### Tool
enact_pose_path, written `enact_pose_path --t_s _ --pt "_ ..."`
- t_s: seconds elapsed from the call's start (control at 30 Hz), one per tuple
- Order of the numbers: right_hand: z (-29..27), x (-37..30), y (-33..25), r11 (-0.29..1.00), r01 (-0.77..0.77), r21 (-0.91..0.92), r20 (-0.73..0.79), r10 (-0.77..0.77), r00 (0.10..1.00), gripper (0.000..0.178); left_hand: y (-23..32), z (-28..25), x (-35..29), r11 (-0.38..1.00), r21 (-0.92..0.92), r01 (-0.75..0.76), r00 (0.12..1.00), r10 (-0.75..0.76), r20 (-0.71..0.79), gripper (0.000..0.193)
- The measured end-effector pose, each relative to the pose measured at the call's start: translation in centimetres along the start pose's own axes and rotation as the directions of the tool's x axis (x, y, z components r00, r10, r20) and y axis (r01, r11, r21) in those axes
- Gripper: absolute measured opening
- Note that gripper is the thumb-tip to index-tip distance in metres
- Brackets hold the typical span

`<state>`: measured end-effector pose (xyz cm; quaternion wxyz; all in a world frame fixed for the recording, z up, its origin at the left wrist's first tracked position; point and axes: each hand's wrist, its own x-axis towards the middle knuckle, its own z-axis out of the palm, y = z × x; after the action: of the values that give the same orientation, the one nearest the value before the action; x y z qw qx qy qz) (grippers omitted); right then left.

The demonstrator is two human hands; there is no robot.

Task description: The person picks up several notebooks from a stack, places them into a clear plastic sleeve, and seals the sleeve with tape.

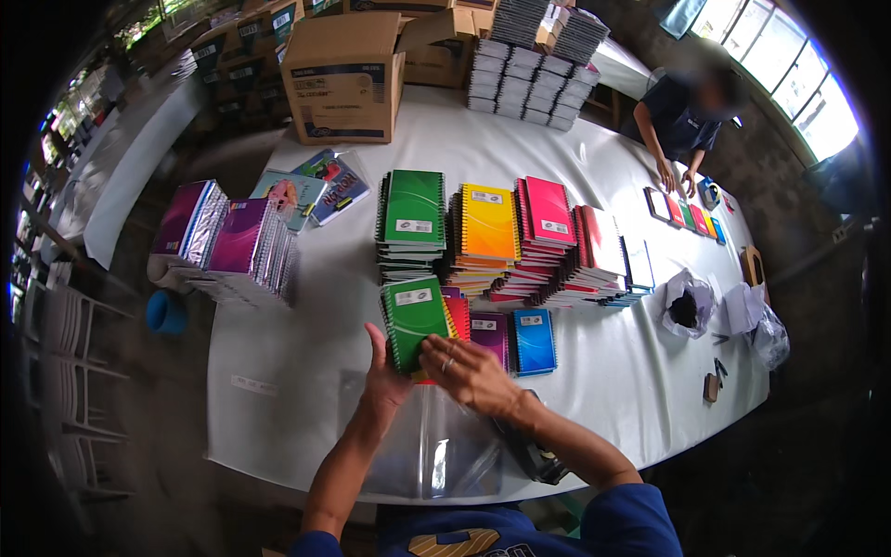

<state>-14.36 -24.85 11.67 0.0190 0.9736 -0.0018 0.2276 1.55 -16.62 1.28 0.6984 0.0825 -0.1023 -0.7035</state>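
Your left hand (382, 376) sits at the lower left corner of the green notebook (414, 320), thumb up along its left edge and fingers tucked beneath, so it grips the book; your right hand (464, 371) lies on the lower right corner, fingers curled down over the cover, pressing rather than spread; the notebook tops a small fan of others, with a purple notebook (490, 334) and a blue notebook (535, 340) just beside it to the right; all rest on the white table (306, 371), near its front edge; a clear plastic sleeve (436, 455) lies under your wrists; behind the notebook stand stacks, a green stack (413, 218), a yellow stack (487, 227), a pink stack (548, 218); well to the left, wrapped purple packs (232, 246); at the far end, a cardboard box (342, 79); on the right, another person (682, 121) leans over a row of small books.
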Motion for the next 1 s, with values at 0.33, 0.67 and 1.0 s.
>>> enact_pose_path --t_s 0.33,0.67,1.0 --pt "-5.7 -7.9 15.8 0.682 -0.720 -0.127 -0.319 0.660 0.681 0.057 -3.0 1.2 1.2 1.000 0.010 0.010 0.941 -0.006 -0.339 0.055" --pt "-8.8 -11.6 15.5 0.659 -0.752 -0.011 -0.433 0.675 0.598 0.036 -6.6 2.7 5.6 0.995 -0.021 0.096 0.953 -0.098 -0.287 0.051" --pt "-4.7 -7.7 8.5 0.893 -0.406 0.195 -0.057 0.424 0.904 0.039 -8.2 3.3 6.6 0.985 0.022 0.168 0.937 -0.153 -0.315 0.060"
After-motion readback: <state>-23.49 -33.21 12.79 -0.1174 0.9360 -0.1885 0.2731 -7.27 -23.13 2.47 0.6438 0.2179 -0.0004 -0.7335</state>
